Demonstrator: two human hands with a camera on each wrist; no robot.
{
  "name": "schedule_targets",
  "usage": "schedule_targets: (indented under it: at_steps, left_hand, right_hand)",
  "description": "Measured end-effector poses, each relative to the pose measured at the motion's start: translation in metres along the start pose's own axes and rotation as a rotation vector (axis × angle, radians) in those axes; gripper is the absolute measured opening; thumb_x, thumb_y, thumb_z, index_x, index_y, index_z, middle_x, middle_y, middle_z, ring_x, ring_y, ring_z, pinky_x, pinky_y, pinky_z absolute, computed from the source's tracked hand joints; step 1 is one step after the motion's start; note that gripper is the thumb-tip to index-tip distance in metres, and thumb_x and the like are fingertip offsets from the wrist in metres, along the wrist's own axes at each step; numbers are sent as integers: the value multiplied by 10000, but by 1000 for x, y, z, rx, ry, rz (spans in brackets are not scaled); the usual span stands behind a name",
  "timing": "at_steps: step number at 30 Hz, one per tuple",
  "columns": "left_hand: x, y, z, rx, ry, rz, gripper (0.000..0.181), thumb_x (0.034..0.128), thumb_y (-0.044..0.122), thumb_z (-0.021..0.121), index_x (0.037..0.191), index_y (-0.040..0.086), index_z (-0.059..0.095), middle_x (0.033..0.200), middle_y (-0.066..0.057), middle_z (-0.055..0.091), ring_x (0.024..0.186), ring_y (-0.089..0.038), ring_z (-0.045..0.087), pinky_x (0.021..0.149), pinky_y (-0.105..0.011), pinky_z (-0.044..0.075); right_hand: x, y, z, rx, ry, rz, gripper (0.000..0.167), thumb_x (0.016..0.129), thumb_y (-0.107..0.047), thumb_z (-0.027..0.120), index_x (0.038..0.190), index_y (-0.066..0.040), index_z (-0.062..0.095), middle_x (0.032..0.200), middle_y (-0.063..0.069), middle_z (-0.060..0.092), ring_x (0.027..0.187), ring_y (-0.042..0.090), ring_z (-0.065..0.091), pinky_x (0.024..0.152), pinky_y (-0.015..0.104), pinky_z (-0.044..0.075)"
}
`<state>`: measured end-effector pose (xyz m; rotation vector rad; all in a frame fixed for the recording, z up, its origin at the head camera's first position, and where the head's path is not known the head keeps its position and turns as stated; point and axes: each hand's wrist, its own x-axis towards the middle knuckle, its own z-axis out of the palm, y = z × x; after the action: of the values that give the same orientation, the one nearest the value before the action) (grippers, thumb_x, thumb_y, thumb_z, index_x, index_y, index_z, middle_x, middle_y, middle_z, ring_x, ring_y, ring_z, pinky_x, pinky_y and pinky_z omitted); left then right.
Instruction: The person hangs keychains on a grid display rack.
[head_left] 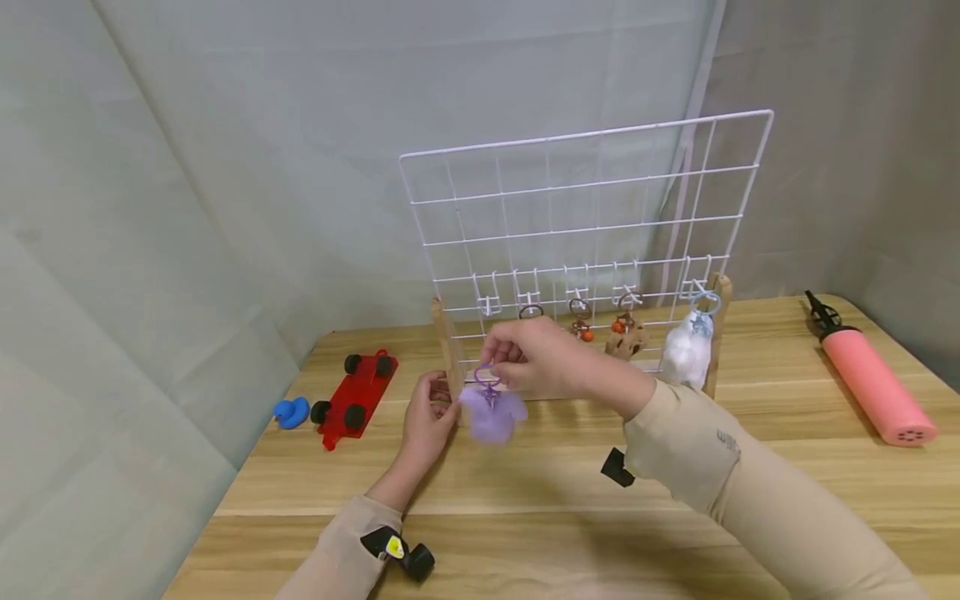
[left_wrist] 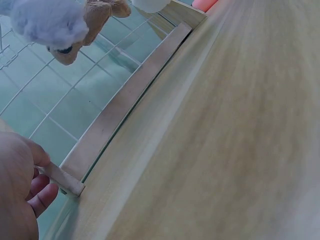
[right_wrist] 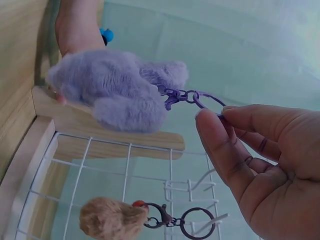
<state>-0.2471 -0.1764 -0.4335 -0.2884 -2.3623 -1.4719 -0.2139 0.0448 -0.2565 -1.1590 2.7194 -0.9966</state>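
My right hand (head_left: 543, 354) pinches the purple ring of a fluffy purple plush keychain (head_left: 492, 414) between thumb and forefinger. The plush hangs below the ring, in front of the left end of a white wire grid rack (head_left: 585, 134). In the right wrist view a purple clasp (right_wrist: 172, 96) joins ring and plush. My left hand (head_left: 427, 429) grips the wooden foot (left_wrist: 70, 183) at the rack's left end, thumb on one side and fingers on the other. Other keychains hang from the rack's hooks, among them a brown plush (head_left: 627, 342) and a white plush (head_left: 687, 352).
At the far left of the hooks, one white hook (head_left: 489, 306) bears nothing. Left of the rack lie a red toy car chassis (head_left: 358, 396) with black wheels and a blue rubber duck (head_left: 291, 412). A pink hand pump (head_left: 877, 387) lies at the right.
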Motion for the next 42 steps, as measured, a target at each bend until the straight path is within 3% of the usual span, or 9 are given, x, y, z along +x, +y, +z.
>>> schedule_targets:
  at_steps: [8, 15, 33, 42]
  left_hand:
    - [-1, 1, 0, -2, 6, 10, 462, 823, -76, 654, 1241, -32, 462, 1057, -227, 593, 919, -288, 588, 663, -182, 484]
    - [0, 1, -1, 4, -7, 14, 458, 829, -76, 649, 1243, -32, 458, 1061, -227, 591, 919, -286, 589, 664, -179, 488]
    - [0, 2, -2, 7, -5, 11, 460, 835, -76, 646, 1249, -36, 450, 1072, -228, 581, 934, -295, 588, 671, -175, 484]
    - [0, 1, -1, 0, 0, 29, 446, 828, -87, 644, 1230, -50, 456, 1052, -232, 593, 903, -287, 594, 665, -183, 491]
  right_hand:
    - [7, -3, -14, -15, 0, 26, 86, 912, -42, 600, 984, -33, 646, 861, 74, 689, 728, 105, 636, 675, 201, 539]
    - [13, -4, -26, -26, 17, 94, 82, 934, -69, 588, 1003, -64, 632, 908, 70, 686, 767, 128, 646, 725, 243, 542]
    - [31, 0, -40, -91, 61, 96, 87, 927, -47, 583, 992, -46, 641, 897, 83, 675, 808, 175, 628, 735, 273, 533]
    - [41, 1, -42, -167, 49, 91, 85, 913, -35, 592, 972, -59, 648, 858, 64, 670, 724, 148, 591, 707, 268, 504]
